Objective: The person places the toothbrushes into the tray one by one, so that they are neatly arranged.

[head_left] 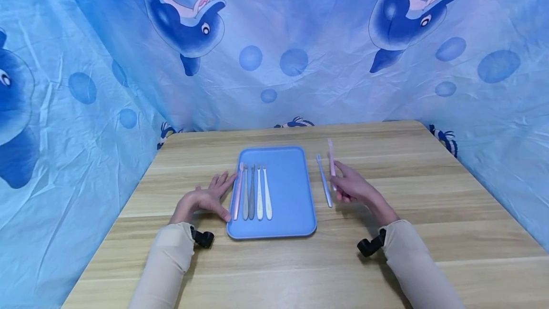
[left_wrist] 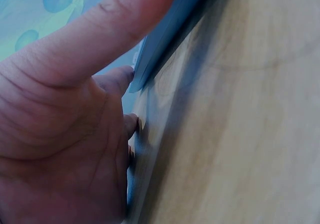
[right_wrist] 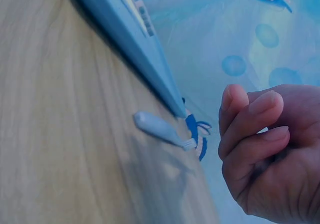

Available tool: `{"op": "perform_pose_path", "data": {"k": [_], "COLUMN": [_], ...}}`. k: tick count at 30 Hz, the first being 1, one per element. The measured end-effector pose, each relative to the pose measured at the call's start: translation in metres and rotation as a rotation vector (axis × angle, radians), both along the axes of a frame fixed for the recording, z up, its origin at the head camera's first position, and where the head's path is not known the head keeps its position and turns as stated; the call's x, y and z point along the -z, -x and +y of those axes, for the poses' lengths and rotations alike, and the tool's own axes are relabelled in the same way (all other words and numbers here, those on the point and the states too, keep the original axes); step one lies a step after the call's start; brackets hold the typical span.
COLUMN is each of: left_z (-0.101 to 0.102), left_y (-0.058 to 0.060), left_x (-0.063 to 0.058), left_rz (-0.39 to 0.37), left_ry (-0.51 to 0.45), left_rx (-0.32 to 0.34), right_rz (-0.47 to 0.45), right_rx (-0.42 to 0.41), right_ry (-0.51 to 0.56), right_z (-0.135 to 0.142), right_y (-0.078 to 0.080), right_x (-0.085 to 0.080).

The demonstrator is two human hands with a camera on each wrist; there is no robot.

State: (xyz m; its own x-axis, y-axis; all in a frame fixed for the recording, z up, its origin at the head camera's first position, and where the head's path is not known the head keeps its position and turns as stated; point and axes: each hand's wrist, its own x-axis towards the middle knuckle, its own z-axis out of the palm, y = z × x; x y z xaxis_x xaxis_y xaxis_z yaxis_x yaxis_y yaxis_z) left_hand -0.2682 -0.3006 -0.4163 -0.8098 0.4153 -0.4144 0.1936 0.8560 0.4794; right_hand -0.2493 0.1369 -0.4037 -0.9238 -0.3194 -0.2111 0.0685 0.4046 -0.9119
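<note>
My left hand [head_left: 208,199] has its thumb and fingers spread, with fingertips at the left rim of a blue tray [head_left: 291,194]. Several toothbrushes lie side by side in the tray's left half: a pink toothbrush [head_left: 238,194], a light grey one [head_left: 246,197], a dark grey one [head_left: 252,194] and white ones [head_left: 259,199]. Right of the tray, my right hand [head_left: 353,185] pinches another pink toothbrush [head_left: 331,156], its head pointing away from me. Beside it a blue toothbrush [head_left: 324,182] lies on the table. In the right wrist view, the held toothbrush is hidden behind curled fingers [right_wrist: 255,144].
The wooden table [head_left: 270,271] carries the tray near its middle. A blue curtain [head_left: 266,37] printed with dolphins hangs behind and at the sides. Black wrist cameras [head_left: 202,238] sit at both cuffs, close above the tabletop.
</note>
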Motion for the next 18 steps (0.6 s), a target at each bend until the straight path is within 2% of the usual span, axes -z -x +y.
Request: {"op": "perform_pose_path", "data": {"k": [18], "left_z": [0.001], "left_y": [-0.001], "left_x": [-0.003], "left_rz": [-0.006], "left_ry": [-0.016], "left_rx": [0.004], "right_rz": [0.01], "right_rx": [-0.037], "right_ry": [0.03], "right_z": [-0.013], "right_y": [-0.006], "right_x": [-0.02]}}
